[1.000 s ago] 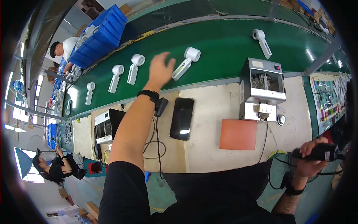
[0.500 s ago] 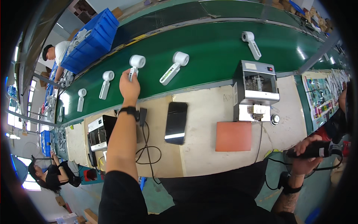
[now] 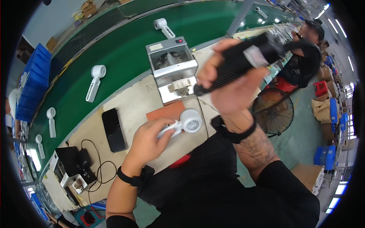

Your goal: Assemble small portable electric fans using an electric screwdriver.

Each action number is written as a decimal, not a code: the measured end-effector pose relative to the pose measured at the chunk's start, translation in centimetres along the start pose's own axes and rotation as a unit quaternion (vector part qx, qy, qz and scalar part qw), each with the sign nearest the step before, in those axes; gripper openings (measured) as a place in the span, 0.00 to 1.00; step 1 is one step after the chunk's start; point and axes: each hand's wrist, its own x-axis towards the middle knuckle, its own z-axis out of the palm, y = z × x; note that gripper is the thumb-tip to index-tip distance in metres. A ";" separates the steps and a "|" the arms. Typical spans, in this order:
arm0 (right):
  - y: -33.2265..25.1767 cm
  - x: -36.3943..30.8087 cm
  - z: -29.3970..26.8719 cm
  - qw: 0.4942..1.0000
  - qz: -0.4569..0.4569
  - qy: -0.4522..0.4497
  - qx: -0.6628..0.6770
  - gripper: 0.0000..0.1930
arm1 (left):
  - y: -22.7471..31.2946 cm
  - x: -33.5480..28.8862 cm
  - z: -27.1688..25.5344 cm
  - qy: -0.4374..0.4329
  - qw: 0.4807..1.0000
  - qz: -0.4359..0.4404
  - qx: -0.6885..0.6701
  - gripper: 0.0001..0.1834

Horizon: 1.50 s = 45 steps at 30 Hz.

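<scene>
My left hand (image 3: 149, 140) is closed around the handle of a white handheld fan (image 3: 191, 121), with the round grille head pointing right. The fan is just above the orange pad (image 3: 164, 111) on the worktable and partly covers it. In my right hand (image 3: 237, 91) is a black electric screwdriver (image 3: 243, 59), blurred by motion. Its narrow end points down and left toward the small metal machine, and a dark cable loops from its thick end. The grey metal machine (image 3: 173, 68) with a clear-fronted box stands beyond the pad.
Several more white fans (image 3: 95, 83) lie along the green conveyor belt (image 3: 125, 49). A black phone (image 3: 114, 130) and a dark cable (image 3: 99, 171) rest on the worktable at left, near a second machine (image 3: 72, 167). At right stand a floor fan (image 3: 273, 112) and a seated person (image 3: 300, 57).
My left hand has lifted a fan off the belt and brought it over the pad. My right hand has raised the screwdriver inward from the lower right. The view has turned right.
</scene>
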 end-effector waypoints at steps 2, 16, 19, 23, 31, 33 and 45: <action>1.0 1.2 0.8 0.998 -0.013 -0.004 -0.068 0.50 | 0.0 1.1 1.3 0.032 0.999 0.014 0.026 0.13; 5.7 -0.3 0.4 0.991 0.020 0.012 -0.133 0.42 | -0.8 1.9 5.1 0.103 0.978 0.089 0.160 0.13; 5.3 -0.8 0.7 0.993 0.014 0.016 -0.113 0.45 | -1.1 2.2 5.1 0.089 0.977 0.093 0.171 0.13; 4.5 -0.3 1.0 0.996 -0.014 0.016 -0.090 0.48 | -1.5 2.6 5.1 0.095 0.974 0.105 0.178 0.14; 5.4 -0.8 0.7 0.992 0.002 0.013 -0.128 0.49 | -1.8 2.8 5.3 0.098 0.974 0.114 0.168 0.15; 5.3 -0.8 0.6 0.992 0.014 0.019 -0.123 0.49 | -1.8 2.8 5.3 0.102 0.975 0.113 0.161 0.14; 3.9 -2.1 -0.6 0.993 0.063 0.002 -0.096 0.48 | -2.5 3.3 5.6 0.112 0.979 0.115 0.128 0.14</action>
